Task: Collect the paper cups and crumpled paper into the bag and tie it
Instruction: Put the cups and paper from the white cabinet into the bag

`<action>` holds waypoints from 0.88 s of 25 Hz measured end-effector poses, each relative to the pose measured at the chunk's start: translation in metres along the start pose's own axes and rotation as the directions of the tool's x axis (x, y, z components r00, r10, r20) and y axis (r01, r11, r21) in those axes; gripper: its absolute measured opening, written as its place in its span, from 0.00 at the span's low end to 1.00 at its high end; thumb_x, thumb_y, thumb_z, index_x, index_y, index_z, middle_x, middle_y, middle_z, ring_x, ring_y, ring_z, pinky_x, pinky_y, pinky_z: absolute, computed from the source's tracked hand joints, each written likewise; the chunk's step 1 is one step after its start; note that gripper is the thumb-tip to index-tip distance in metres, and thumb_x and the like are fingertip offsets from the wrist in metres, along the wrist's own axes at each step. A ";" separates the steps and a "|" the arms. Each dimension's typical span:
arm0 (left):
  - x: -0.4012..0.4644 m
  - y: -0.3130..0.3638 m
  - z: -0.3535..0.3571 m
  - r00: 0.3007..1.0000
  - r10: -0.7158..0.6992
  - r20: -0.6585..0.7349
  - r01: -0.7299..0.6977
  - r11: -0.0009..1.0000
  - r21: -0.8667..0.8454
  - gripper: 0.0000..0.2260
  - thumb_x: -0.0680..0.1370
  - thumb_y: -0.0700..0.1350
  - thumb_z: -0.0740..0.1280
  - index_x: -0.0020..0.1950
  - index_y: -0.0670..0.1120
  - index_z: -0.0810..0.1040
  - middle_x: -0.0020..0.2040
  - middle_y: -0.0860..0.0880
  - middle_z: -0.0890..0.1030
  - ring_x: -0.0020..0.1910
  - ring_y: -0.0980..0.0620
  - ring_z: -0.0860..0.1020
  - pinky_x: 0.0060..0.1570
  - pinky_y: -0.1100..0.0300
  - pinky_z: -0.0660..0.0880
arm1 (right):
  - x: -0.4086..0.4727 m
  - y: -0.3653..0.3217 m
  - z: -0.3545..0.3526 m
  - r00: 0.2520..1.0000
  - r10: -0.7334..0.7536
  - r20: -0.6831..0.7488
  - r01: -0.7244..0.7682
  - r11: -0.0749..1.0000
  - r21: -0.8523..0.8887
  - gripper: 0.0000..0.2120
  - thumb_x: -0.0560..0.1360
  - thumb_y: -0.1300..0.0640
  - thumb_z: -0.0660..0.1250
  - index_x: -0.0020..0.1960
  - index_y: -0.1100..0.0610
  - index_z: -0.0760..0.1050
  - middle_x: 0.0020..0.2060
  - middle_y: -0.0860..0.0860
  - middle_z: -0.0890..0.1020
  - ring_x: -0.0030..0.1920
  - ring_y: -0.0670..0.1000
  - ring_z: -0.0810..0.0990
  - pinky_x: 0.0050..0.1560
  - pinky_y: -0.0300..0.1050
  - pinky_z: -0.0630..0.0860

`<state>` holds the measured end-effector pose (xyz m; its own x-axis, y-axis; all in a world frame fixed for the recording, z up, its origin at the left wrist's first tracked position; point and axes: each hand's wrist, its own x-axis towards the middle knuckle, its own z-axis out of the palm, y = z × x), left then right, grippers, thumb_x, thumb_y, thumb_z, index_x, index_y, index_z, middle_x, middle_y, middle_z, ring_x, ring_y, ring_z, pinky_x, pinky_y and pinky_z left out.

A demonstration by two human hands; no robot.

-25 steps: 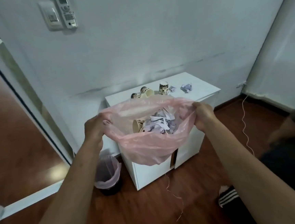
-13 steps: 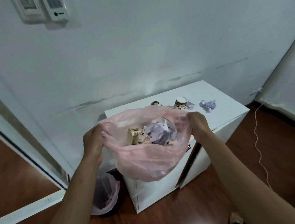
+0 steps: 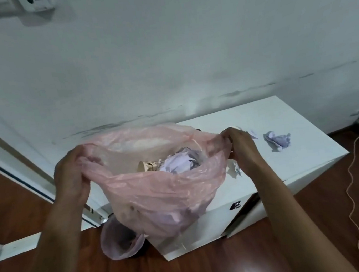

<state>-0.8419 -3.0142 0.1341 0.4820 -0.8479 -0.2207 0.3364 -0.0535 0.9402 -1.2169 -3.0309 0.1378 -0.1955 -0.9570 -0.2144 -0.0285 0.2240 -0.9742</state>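
A thin pink plastic bag (image 3: 157,194) hangs open over the near left part of a white cabinet (image 3: 303,168). My left hand (image 3: 71,177) grips the bag's left rim and my right hand (image 3: 240,148) grips its right rim. Inside lie a patterned paper cup (image 3: 147,166) on its side and crumpled white paper (image 3: 181,164). One crumpled paper ball (image 3: 277,141) sits on the cabinet top to the right. A smaller paper scrap (image 3: 234,170) lies under my right wrist. More paper (image 3: 251,133) peeks out behind my right hand; cups on the cabinet are hidden.
A small bin lined with pink plastic (image 3: 120,243) stands on the wooden floor left of the cabinet. A white cable (image 3: 351,186) trails down the floor at the right. The wall is close behind, with a door frame (image 3: 21,171) at the left.
I have come closer to the cabinet and the view has tilted down. The bag, still held at both rims, now hangs over the cabinet's top and hides the cups there.
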 end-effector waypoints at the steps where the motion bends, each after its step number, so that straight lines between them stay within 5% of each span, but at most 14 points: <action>1: 0.002 -0.002 0.000 1.000 -0.005 -0.014 0.005 1.000 0.020 0.08 0.59 0.48 0.73 0.34 0.46 0.84 0.35 0.47 0.83 0.29 0.50 0.79 0.39 0.57 0.77 | 0.005 0.002 0.001 0.999 -0.011 0.030 0.012 0.999 -0.037 0.10 0.66 0.55 0.59 0.31 0.52 0.77 0.29 0.48 0.78 0.29 0.46 0.77 0.28 0.38 0.75; 7: 0.006 -0.019 0.015 1.000 -0.006 -0.013 0.007 0.997 0.079 0.07 0.69 0.45 0.69 0.33 0.48 0.85 0.34 0.49 0.83 0.31 0.52 0.80 0.41 0.57 0.76 | 0.043 0.015 -0.003 0.998 0.055 0.032 -0.048 0.981 -0.186 0.13 0.69 0.49 0.60 0.28 0.51 0.75 0.28 0.43 0.78 0.33 0.49 0.73 0.35 0.41 0.69; 10: 0.012 -0.022 0.012 1.000 -0.006 -0.027 0.008 0.996 0.084 0.12 0.75 0.42 0.64 0.34 0.47 0.83 0.34 0.49 0.83 0.32 0.51 0.80 0.40 0.58 0.75 | 0.076 0.012 0.003 1.000 -0.017 0.000 0.016 0.918 -0.397 0.16 0.72 0.49 0.62 0.29 0.53 0.79 0.28 0.43 0.82 0.37 0.50 0.77 0.38 0.42 0.69; 13: 0.016 -0.021 -0.001 0.998 -0.016 -0.054 0.020 0.997 0.076 0.10 0.76 0.42 0.62 0.39 0.44 0.80 0.37 0.48 0.81 0.38 0.48 0.78 0.43 0.56 0.74 | 0.107 0.016 0.023 0.986 -0.076 0.151 0.160 0.701 -0.695 0.07 0.73 0.52 0.70 0.49 0.53 0.80 0.42 0.47 0.83 0.49 0.52 0.80 0.46 0.40 0.70; 15: 0.016 -0.018 -0.010 0.997 -0.013 -0.080 0.018 0.998 0.060 0.10 0.76 0.42 0.61 0.39 0.44 0.79 0.35 0.49 0.81 0.39 0.49 0.78 0.40 0.58 0.76 | 0.123 0.022 0.038 0.966 -0.012 0.256 0.219 0.560 -0.799 0.20 0.74 0.53 0.71 0.65 0.55 0.75 0.59 0.54 0.81 0.61 0.56 0.78 0.58 0.42 0.69; 18: 0.012 -0.015 -0.015 0.997 -0.025 -0.075 0.032 0.996 0.089 0.12 0.77 0.41 0.61 0.38 0.44 0.80 0.34 0.49 0.82 0.38 0.49 0.79 0.39 0.58 0.76 | 0.135 0.029 0.051 0.939 0.100 0.329 0.266 0.394 -0.880 0.25 0.78 0.54 0.66 0.74 0.56 0.66 0.71 0.55 0.73 0.68 0.58 0.73 0.66 0.45 0.66; 20: 0.010 -0.015 -0.013 0.998 -0.043 -0.043 0.047 0.994 0.096 0.14 0.77 0.41 0.61 0.34 0.46 0.82 0.34 0.49 0.82 0.38 0.50 0.80 0.40 0.57 0.76 | 0.137 0.037 0.053 0.944 0.111 0.311 0.250 0.374 -0.893 0.24 0.80 0.56 0.63 0.75 0.56 0.65 0.72 0.55 0.72 0.69 0.58 0.73 0.67 0.45 0.66; 22: 0.008 -0.013 -0.012 0.999 -0.039 -0.009 0.040 0.993 0.107 0.17 0.76 0.42 0.61 0.31 0.49 0.83 0.33 0.50 0.82 0.36 0.52 0.80 0.40 0.58 0.76 | 0.133 0.035 0.057 0.966 0.048 0.254 0.202 0.475 -0.857 0.22 0.78 0.56 0.65 0.72 0.55 0.69 0.69 0.55 0.75 0.67 0.57 0.75 0.66 0.44 0.66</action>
<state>-0.8330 -3.0139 0.1167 0.4761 -0.8402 -0.2596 0.2665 -0.1435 0.9531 -1.1877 -3.1612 0.0713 0.0587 -0.9605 -0.2720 -0.8926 0.0715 -0.4451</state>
